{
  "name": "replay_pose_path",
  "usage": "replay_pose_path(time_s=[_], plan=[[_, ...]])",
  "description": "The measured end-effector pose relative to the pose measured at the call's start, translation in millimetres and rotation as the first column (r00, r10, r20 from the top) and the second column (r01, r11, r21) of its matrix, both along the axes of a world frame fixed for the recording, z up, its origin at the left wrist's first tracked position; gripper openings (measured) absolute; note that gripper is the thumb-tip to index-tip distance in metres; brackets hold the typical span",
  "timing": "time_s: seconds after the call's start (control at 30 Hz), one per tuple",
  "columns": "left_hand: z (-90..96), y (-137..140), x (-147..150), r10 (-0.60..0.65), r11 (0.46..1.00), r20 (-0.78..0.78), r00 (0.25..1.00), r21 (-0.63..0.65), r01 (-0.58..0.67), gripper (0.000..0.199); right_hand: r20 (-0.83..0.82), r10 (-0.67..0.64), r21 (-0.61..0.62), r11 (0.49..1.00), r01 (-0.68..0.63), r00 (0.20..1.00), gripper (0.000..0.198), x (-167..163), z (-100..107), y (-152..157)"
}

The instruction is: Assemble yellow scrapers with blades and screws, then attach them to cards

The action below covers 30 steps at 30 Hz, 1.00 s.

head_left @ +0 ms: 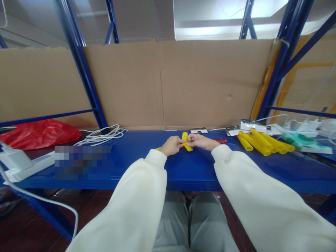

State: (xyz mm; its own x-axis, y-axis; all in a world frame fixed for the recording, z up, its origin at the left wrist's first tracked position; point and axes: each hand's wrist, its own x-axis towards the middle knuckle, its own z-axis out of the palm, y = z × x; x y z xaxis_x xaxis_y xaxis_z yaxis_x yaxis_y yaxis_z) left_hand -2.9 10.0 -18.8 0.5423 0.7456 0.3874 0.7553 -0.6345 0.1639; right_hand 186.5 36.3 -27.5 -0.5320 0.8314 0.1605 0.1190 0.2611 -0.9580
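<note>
A short flattened yellow piece (pixel 185 135), with a surface like the yellow tubes, stands between my two hands over the blue table. My left hand (pixel 170 146) is closed, its fingertips pressing the piece from the left. From the right, my right hand (pixel 201 141) pinches the same piece between thumb and fingers. A small yellow end (pixel 158 148) shows beside my left hand; the rest of it is hidden. Just beyond my right wrist lies a slim red object (pixel 221 141), partly covered and too small to identify.
Several yellow tubes (pixel 256 142) lie on the right, near white packets (pixel 253 124) and a green-and-white bundle (pixel 294 141). On the left are a red plastic bag (pixel 44 134), coiled white cable (pixel 111 133) and a power strip (pixel 33 168). Cardboard (pixel 183 84) closes the back between blue posts (pixel 88 70).
</note>
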Motion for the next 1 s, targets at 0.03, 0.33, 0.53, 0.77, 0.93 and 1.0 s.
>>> replay_pose_path(time_s=[0.03,0.33,0.53,0.77,0.93,1.0], plan=[[0.0,-0.3,0.0,0.001,1.0,0.003,1.0,0.002,-0.001,0.035,0.0,-0.007,-0.003,1.0,0.007,1.0,0.047,-0.4,0.0,-0.6],[-0.7,-0.7,0.9,0.088,0.996,0.065,0.994,-0.002,-0.088,0.035,-0.009,-0.095,0.012,0.995,0.095,0.995,0.028,-1.4,1.7,-5.3],[-0.1,-1.6,0.3,0.106,0.994,0.104,0.989,0.026,-0.11,0.035,-0.065,-0.143,-0.069,0.988,0.139,0.988,0.025,-4.5,4.3,-7.2],[0.3,-3.0,-0.3,0.078,0.997,0.048,0.996,0.017,-0.079,0.043,-0.16,-0.205,-0.135,0.974,0.184,0.966,0.025,-5.0,3.6,-3.3],[1.2,-3.6,-1.4,0.105,0.994,0.032,0.994,0.022,-0.106,0.042,-0.183,-0.242,-0.152,0.964,0.216,0.953,0.025,-5.4,2.4,-1.5],[0.9,-4.3,-1.7,0.112,0.994,0.032,0.993,0.017,-0.112,0.043,-0.187,-0.251,-0.152,0.963,0.224,0.95,0.024,-5.7,1.4,-0.7]])
